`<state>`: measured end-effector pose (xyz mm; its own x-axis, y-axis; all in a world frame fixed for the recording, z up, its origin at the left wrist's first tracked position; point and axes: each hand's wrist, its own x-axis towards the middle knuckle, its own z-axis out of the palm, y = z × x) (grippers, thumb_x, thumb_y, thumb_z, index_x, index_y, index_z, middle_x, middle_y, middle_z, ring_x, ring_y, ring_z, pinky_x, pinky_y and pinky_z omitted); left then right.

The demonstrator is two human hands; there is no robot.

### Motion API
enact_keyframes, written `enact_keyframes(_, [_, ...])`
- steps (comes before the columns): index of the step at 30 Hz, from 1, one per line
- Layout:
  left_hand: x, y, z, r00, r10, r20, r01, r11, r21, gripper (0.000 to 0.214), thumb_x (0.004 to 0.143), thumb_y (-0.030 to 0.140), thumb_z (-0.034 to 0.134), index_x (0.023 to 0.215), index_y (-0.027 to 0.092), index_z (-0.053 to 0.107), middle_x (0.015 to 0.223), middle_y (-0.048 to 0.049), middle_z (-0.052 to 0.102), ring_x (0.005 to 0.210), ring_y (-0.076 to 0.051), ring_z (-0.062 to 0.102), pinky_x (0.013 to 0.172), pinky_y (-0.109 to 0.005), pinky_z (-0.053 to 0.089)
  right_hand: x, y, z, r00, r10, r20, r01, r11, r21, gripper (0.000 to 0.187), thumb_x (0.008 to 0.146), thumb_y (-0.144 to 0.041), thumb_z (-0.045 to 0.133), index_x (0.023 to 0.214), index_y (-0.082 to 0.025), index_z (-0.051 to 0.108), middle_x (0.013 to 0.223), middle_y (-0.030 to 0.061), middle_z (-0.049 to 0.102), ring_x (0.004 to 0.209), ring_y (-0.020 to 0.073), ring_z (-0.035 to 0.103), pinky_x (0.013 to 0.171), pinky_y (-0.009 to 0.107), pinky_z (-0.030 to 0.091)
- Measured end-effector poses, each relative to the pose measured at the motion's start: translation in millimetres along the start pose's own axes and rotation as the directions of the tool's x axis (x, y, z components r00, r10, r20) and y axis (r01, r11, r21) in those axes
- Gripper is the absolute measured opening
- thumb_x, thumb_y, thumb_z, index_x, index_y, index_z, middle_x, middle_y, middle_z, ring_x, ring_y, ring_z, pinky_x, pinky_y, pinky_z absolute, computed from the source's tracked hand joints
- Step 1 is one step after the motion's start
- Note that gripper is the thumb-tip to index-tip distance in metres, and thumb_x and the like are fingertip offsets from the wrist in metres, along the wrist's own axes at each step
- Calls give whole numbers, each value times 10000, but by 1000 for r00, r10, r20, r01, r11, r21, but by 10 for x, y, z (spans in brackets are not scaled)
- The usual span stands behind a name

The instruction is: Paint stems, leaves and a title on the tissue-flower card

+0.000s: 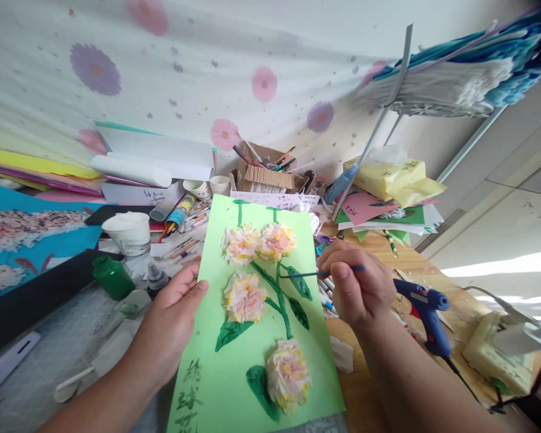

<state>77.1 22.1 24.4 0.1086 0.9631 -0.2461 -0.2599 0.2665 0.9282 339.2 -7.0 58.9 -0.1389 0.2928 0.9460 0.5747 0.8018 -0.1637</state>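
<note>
A light green sheet of card (238, 385) is held up at a tilt by my left hand (171, 319), thumb on its front at the left edge. It bears several raised pink and white paper flowers (246, 297) with yellow-tipped edges, painted dark green stems and leaves (237, 332), and black brush characters at lower left. My right hand (356, 285) is closed around a thin blue paintbrush (313, 273). The brush tip is at the stem below the upper right flower; whether it touches the card I cannot tell.
To the left stand a green paint bottle (112, 278) and a white cup (127, 233). On the right lie a blue glue gun (426, 313) and a power strip (496, 355). Behind are a cardboard box (268, 174) of tools and a yellow tissue pack (392, 180).
</note>
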Motion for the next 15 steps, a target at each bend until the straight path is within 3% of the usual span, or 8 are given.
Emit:
enact_keyframes(4, [9,-3,9,1000,12,5,-12,1000,-10,837,587,517,955,1310,219,656,1212,-92,871,1083,-371,829,708,-331,663,12,-33,-1,1000,-4,23,4,1000,11,266,1109,-251,537,855,-245,616,634,-13,583,528,167,610,522,306,502])
enact_keyframes(15, [9,32,58,999,13,-42,-15,999,-40,812,507,484,954,1229,226,687,1176,-90,878,1060,-388,832,660,-332,661,24,-104,-19,994,3,105,-7,999,36,295,1106,-230,508,815,-249,553,612,-23,562,521,153,566,520,285,488])
